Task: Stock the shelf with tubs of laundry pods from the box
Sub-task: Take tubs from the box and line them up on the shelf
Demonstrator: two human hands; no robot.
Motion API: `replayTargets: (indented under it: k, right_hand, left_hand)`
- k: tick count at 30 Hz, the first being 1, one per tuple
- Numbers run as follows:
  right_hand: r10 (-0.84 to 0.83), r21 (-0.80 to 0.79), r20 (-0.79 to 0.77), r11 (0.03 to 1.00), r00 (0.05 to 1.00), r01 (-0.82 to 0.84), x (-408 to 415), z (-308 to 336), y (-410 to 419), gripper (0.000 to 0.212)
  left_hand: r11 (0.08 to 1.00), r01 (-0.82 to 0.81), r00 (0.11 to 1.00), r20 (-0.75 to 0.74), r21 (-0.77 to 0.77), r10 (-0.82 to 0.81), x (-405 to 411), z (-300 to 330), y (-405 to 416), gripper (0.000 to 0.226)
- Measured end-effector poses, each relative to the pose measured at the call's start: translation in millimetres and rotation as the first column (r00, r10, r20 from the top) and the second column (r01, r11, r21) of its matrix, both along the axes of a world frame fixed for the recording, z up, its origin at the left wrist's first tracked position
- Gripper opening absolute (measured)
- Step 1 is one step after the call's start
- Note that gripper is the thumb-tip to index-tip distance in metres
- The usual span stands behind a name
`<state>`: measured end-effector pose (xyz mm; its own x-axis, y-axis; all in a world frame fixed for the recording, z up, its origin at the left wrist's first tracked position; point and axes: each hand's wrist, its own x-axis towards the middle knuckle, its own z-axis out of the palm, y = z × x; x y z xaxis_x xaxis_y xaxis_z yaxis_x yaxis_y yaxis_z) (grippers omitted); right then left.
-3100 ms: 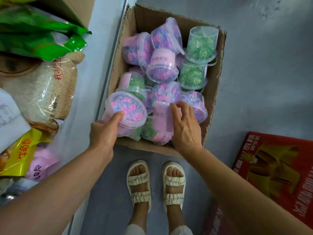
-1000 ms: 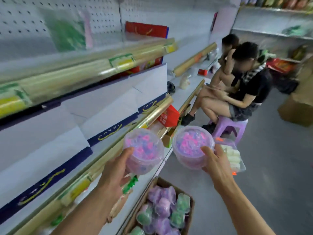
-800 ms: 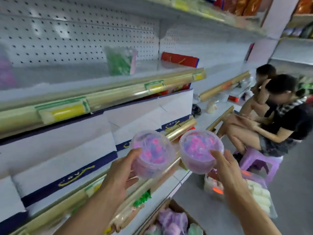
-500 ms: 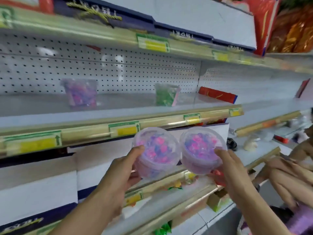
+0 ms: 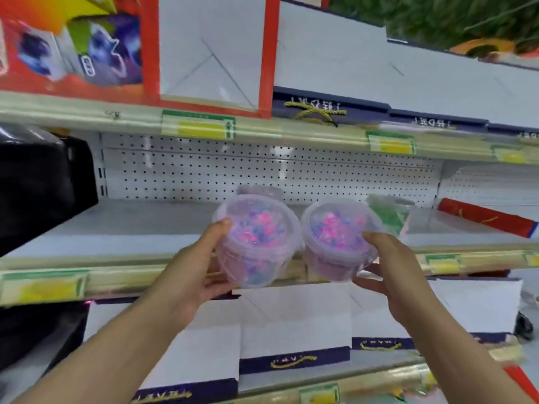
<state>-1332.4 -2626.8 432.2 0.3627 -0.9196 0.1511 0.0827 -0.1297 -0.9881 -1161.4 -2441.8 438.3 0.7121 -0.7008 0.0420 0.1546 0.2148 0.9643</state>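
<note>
My left hand (image 5: 198, 269) grips a clear tub of pink and purple laundry pods (image 5: 258, 239), thumb on its lid. Beside it, my right hand (image 5: 390, 272) grips a second tub of the same pods (image 5: 339, 239). Both tubs are held side by side, lids tilted toward me, just in front of the middle shelf (image 5: 131, 228). A purple tub (image 5: 261, 189) stands on that shelf, mostly hidden behind the left tub. A green tub (image 5: 388, 211) stands on the shelf to the right. The box is out of view.
A black bulky item (image 5: 40, 188) fills the shelf's left end. A red flat pack (image 5: 490, 218) lies at its right end. White and navy boxes (image 5: 291, 330) fill the shelf below; red and white boxes (image 5: 204, 51) stand above. Pegboard (image 5: 262, 170) backs the shelf.
I lifted two tubs out of the box and straightened up. The view swung up and left to face the middle shelf, and both tubs now sit level with its front edge.
</note>
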Motion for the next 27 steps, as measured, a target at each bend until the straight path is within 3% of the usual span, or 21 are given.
replayTargets:
  k: [3,8,13,18,21,24,25,27]
  right_hand:
    - [-0.028,-0.015,-0.004,0.999,1.0,0.028,29,15,-2,0.012]
    - [-0.093,0.007,-0.082,0.996,0.992,0.093,63,32,-33,0.037]
    - [-0.061,0.035,-0.208,0.997,0.976,0.07,88,34,-64,0.043]
    - [-0.078,-0.063,-0.276,0.996,0.958,0.063,96,25,-83,0.059]
    - [-0.048,-0.262,-0.284,0.965,0.958,-0.029,89,16,-80,0.077]
    - [-0.077,-0.45,-0.467,0.879,0.881,-0.161,86,5,-74,0.077]
    - [-0.127,-0.493,-0.496,0.856,0.859,-0.159,89,1,-75,0.07]
    - [-0.207,-0.56,-0.471,0.821,0.858,-0.11,94,-3,-80,0.058]
  left_hand:
    - [0.999,-0.025,0.999,0.037,0.031,0.024,29,16,3,0.026]
    - [0.989,-0.098,0.994,0.068,0.111,0.091,68,33,-7,0.028]
    - [0.945,-0.164,0.981,0.15,0.281,0.126,88,38,-28,0.033]
    - [0.911,-0.258,0.954,0.234,0.32,0.188,101,36,-43,0.04]
    - [0.898,-0.322,0.897,0.4,0.3,0.188,107,22,-44,0.057]
    - [0.883,-0.382,0.786,0.598,0.273,0.155,105,1,-46,0.103]
    - [0.86,-0.428,0.735,0.66,0.279,0.152,106,-4,-49,0.106]
    - [0.794,-0.54,0.632,0.757,0.278,0.165,108,-9,-55,0.091]
